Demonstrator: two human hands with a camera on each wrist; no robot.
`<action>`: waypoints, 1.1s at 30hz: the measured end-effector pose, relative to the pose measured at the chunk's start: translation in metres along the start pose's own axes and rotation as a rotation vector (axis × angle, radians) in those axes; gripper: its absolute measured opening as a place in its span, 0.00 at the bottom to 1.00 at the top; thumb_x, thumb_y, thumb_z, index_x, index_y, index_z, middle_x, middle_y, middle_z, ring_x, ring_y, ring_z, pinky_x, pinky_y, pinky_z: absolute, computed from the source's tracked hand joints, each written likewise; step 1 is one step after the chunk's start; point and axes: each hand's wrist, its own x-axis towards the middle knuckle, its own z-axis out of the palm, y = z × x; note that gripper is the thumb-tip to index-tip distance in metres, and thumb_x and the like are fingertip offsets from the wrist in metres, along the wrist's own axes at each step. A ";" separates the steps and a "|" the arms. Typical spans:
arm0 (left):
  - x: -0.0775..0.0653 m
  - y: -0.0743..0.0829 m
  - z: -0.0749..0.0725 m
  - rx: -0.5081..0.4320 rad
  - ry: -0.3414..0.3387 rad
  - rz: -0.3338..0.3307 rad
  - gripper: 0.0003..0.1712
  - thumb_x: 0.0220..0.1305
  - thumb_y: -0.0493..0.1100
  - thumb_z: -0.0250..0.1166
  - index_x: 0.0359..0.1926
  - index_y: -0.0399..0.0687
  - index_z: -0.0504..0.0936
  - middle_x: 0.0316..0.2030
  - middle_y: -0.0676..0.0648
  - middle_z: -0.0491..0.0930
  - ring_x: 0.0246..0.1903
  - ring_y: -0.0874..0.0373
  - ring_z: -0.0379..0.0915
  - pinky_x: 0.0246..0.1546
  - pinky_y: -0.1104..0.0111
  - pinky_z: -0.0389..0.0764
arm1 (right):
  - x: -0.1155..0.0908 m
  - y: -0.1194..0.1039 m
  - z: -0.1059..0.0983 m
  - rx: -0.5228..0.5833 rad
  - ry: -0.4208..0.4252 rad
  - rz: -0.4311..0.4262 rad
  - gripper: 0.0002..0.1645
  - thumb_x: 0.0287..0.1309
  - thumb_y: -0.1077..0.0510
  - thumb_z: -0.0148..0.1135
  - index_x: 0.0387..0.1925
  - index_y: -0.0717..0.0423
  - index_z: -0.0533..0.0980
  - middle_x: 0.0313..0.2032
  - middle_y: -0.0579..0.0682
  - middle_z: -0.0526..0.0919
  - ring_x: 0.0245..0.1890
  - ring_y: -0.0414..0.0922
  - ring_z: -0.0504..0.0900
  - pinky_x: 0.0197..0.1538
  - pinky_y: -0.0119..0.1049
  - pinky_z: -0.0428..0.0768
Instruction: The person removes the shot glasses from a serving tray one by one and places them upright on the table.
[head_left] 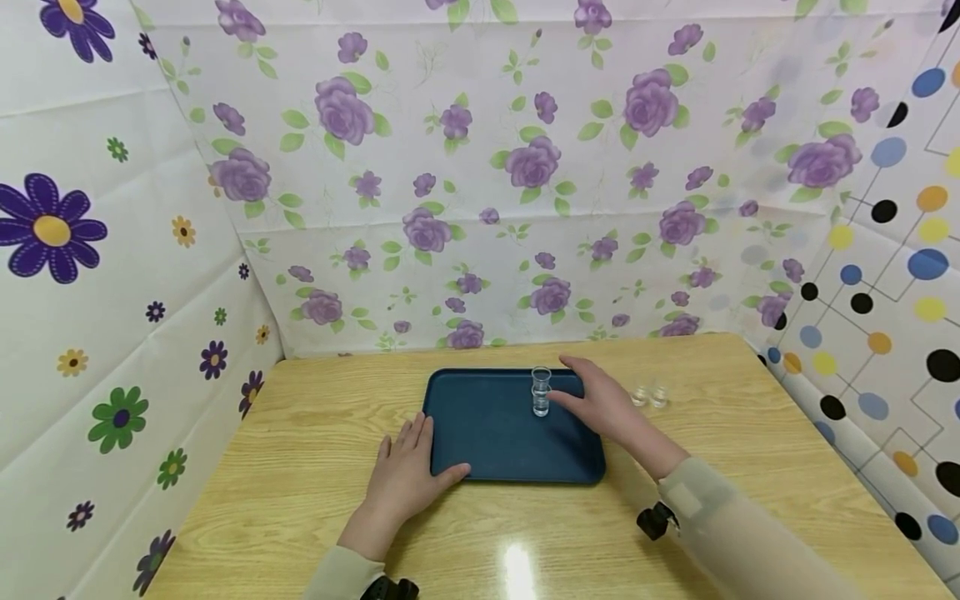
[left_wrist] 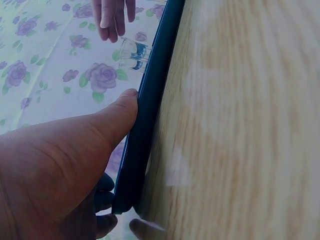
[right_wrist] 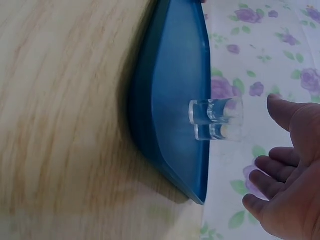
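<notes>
A dark blue rectangular tray (head_left: pixel 487 442) lies on the wooden table. Two small clear shot glasses (head_left: pixel 541 404) stand on it, one close behind the other, and the right wrist view shows the glasses (right_wrist: pixel 225 117) side by side. My left hand (head_left: pixel 408 479) rests at the tray's front left corner, thumb along the front rim and fingers spread by the left rim. To the right of the glasses, my right hand (head_left: pixel 603 404) hovers over the tray with thumb and fingers apart, holding nothing; a gap separates that hand (right_wrist: pixel 295 175) from the glasses.
Two more small clear glasses (head_left: pixel 649 396) are on the table to the right, just beyond my right hand. The wooden table (head_left: pixel 300 467) extends around the tray. Patterned cloths hang at the back (head_left: pixel 480 167), left and right.
</notes>
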 end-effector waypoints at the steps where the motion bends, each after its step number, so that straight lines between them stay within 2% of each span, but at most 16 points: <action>1: 0.000 0.000 0.000 0.000 0.001 0.000 0.66 0.69 0.79 0.66 0.88 0.38 0.56 0.87 0.36 0.53 0.85 0.36 0.47 0.82 0.32 0.46 | 0.001 0.000 0.002 -0.001 -0.001 0.007 0.46 0.77 0.44 0.71 0.84 0.61 0.65 0.79 0.66 0.69 0.78 0.66 0.69 0.74 0.67 0.72; 8: -0.002 0.000 -0.002 -0.003 0.001 0.001 0.66 0.70 0.78 0.67 0.88 0.38 0.56 0.87 0.36 0.53 0.85 0.35 0.47 0.82 0.32 0.46 | 0.004 -0.001 0.013 0.028 -0.006 0.054 0.43 0.75 0.43 0.73 0.80 0.60 0.71 0.75 0.64 0.75 0.74 0.64 0.74 0.72 0.65 0.76; 15: -0.002 0.000 -0.003 -0.004 0.003 -0.004 0.66 0.70 0.77 0.67 0.88 0.37 0.56 0.87 0.36 0.52 0.85 0.35 0.46 0.83 0.32 0.44 | 0.004 -0.004 0.023 0.067 -0.017 0.074 0.42 0.74 0.43 0.74 0.78 0.60 0.73 0.72 0.61 0.79 0.71 0.61 0.78 0.70 0.61 0.79; 20: -0.002 0.000 -0.002 -0.005 0.000 -0.005 0.66 0.70 0.79 0.66 0.88 0.38 0.56 0.87 0.37 0.52 0.86 0.36 0.46 0.83 0.33 0.45 | 0.004 -0.006 0.027 0.107 -0.007 0.094 0.38 0.74 0.45 0.75 0.74 0.60 0.75 0.68 0.60 0.81 0.68 0.59 0.81 0.67 0.60 0.81; 26: -0.002 0.000 -0.001 -0.008 0.003 0.000 0.66 0.69 0.79 0.66 0.88 0.38 0.56 0.87 0.36 0.53 0.85 0.35 0.47 0.82 0.32 0.46 | 0.006 -0.006 0.032 0.095 0.024 0.107 0.32 0.72 0.46 0.76 0.67 0.59 0.78 0.62 0.58 0.83 0.63 0.57 0.83 0.64 0.58 0.83; 33: -0.001 0.001 -0.001 -0.009 0.003 -0.006 0.65 0.70 0.78 0.67 0.88 0.38 0.56 0.87 0.37 0.52 0.86 0.36 0.46 0.82 0.32 0.45 | 0.007 -0.006 0.035 0.059 0.010 0.138 0.32 0.73 0.43 0.75 0.67 0.57 0.79 0.58 0.55 0.85 0.59 0.54 0.84 0.60 0.55 0.85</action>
